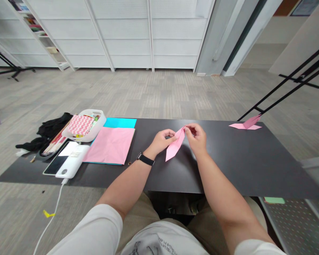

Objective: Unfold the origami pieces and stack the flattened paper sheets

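A folded piece of pink paper (175, 144) is held above the middle of the dark table, its pointed end hanging down toward me. My left hand (162, 141) pinches its left side between thumb and fingers; a black band is on that wrist. At the paper's upper tip, the fingers of my right hand (196, 137) are closed on it. The exact fold under the fingertips is hidden. A second folded pink paper shape (249, 124), with a raised part and flat points, rests near the table's far right corner.
Left of my hands lies a stack of pink sheets (111, 145) over a blue sheet (121, 123). Beyond it stand a white basket (102, 122), a phone (54, 164), a white power bank (71, 164) with a cable, and black cloth (53, 127). A black metal stand (281, 88) rises behind the right corner.
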`<state>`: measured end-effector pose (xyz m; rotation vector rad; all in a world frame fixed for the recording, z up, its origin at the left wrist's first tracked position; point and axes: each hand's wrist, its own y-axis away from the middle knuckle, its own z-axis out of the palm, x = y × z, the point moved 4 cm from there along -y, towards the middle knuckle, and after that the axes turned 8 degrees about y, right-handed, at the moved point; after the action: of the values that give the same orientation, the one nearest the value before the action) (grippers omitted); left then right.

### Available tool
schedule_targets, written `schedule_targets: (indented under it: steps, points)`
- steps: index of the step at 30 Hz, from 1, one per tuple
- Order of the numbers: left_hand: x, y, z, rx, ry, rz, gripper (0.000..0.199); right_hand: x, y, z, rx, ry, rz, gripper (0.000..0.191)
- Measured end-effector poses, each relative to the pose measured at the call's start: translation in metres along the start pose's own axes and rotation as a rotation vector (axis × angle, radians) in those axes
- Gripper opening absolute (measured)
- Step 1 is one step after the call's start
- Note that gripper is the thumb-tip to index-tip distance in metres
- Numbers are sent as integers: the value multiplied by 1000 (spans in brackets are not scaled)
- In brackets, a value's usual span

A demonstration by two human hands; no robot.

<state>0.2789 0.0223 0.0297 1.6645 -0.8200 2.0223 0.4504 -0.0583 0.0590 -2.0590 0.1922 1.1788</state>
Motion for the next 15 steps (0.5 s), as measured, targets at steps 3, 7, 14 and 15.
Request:
schedule_targets:
  steps: [3, 7, 14, 15]
  points:
    - [2, 1, 0, 28, -54, 47, 34, 9, 2, 4, -13, -69, 71, 28]
    - [6, 2, -3, 99, -109, 102, 31, 14, 4, 13, -124, -188, 117, 36]
    - [8, 3, -2, 98, -126, 117, 26, 18, 1, 13, -109, -211, 184, 32]
    - [8, 2, -2, 98, -118, 118, 26, 17, 0, 12, -107, -230, 184, 31]
